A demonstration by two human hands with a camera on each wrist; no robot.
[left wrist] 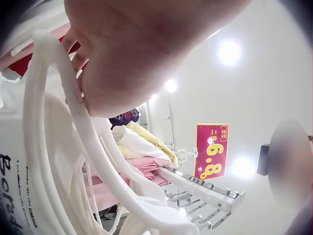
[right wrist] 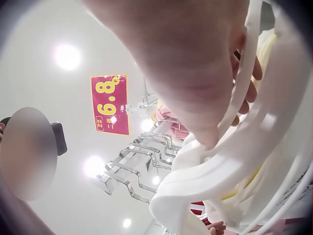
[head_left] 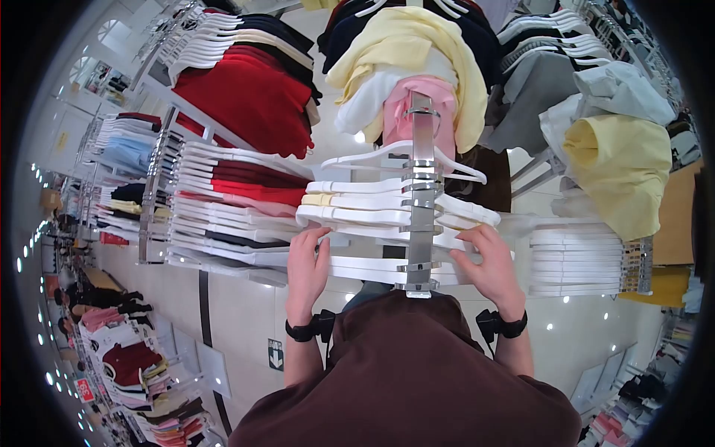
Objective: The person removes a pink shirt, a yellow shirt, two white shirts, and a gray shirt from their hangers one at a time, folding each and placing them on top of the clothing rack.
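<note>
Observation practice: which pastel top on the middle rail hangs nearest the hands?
The pink top; the yellow top and white top hang beyond it.

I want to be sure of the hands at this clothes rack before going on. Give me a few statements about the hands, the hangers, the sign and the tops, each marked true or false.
1. The left hand and the right hand both grip white hangers. True.
2. The hangers hang on a wooden pole. False: they hang on a notched metal arm, with one hand on each side of it.
3. The sign is red with yellow digits. True.
4. The top on that arm beyond the bare hangers is green. False: it is a pink top.
</note>
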